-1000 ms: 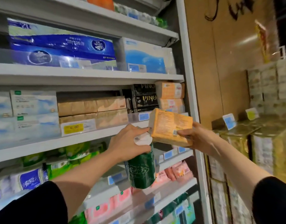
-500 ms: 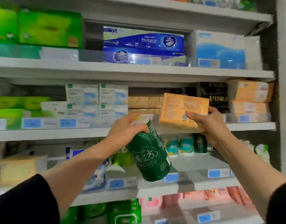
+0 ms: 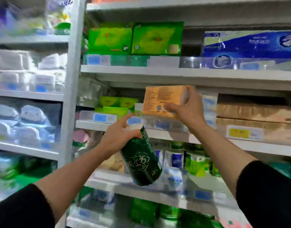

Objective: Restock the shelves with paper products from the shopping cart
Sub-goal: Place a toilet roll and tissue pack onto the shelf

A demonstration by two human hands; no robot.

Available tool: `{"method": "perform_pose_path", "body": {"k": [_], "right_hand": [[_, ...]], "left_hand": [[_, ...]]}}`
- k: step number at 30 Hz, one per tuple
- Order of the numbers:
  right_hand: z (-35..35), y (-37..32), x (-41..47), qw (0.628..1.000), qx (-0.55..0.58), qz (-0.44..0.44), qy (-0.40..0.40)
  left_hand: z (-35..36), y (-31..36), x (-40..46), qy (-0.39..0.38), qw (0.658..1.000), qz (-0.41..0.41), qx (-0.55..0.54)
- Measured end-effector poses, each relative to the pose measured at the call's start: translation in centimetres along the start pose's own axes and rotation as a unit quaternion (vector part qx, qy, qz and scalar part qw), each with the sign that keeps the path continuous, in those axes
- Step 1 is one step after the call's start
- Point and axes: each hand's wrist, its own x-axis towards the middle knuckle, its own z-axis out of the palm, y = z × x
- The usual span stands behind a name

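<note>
My left hand [image 3: 120, 137] grips the white top end of a dark green paper roll [image 3: 141, 158], which hangs tilted in front of the shelves. My right hand [image 3: 187, 109] holds an orange tissue pack [image 3: 161, 101] by its right end, raised at the height of the middle shelf [image 3: 256, 145]. The pack's printed side faces me. The shopping cart is not in view.
White shelving fills the view. Green packs [image 3: 134, 38] and a blue pack [image 3: 250, 45] sit on the upper shelf. Brown packs [image 3: 256, 116] lie on the middle shelf at right. A white upright post [image 3: 72, 79] divides off a left bay of white and blue packs.
The view has swung left along the shelves, bringing the left bay and post into sight. Both hands moved left with it, still holding the green roll and the orange pack.
</note>
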Motion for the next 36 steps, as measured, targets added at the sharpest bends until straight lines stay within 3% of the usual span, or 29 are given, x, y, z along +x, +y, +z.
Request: {"method": "perform_pose_path", "body": {"k": [5,10,14,21,24,26,28,30,32,34,36], "right_hand": [[5.2,-0.3,-2.8,0.998,0.035,-0.02,-0.046],[8.7,1.9,-7.0,0.997,0.038,0.004,-0.062],[12.0,3.4,-11.3,0.994,-0.051,0.045,-0.087],[19.1,4.4,-12.7,0.966,-0.226,0.124,0.034],[20.7,6.0,-13.0,0.934,-0.335,0.119,-0.036],[21.1,6.9,-12.5,0.932,-0.329,0.109,-0.105],[21.0,7.1,-11.2,0.951,-0.246,0.104,-0.153],[20.1,6.9,-9.8,0.968,-0.079,0.169,-0.166],[18.9,7.1,-8.8,0.948,0.017,0.222,-0.227],[18.0,7.6,-8.1,0.937,-0.047,0.167,-0.303],[17.8,8.0,-7.5,0.933,-0.121,0.106,-0.323]], "left_hand": [[-5.0,-4.4,0.0,0.024,0.999,-0.029,0.039],[-7.9,-9.0,-1.0,0.013,0.985,-0.034,0.168],[-10.3,-11.8,-1.9,0.01,0.977,-0.069,0.202],[-11.2,-15.0,-2.9,0.012,0.977,-0.09,0.194],[-10.4,-16.3,-3.2,0.0,0.977,-0.082,0.197],[-9.9,-17.1,-3.2,-0.017,0.978,-0.082,0.19],[-9.3,-17.7,-3.1,-0.033,0.979,-0.082,0.183],[-8.9,-18.0,-2.9,-0.039,0.981,-0.079,0.175],[-8.7,-18.2,-2.7,-0.044,0.981,-0.083,0.17],[-8.6,-18.4,-2.4,-0.049,0.98,-0.086,0.17],[-8.6,-18.7,-2.2,-0.052,0.981,-0.088,0.166]]}}
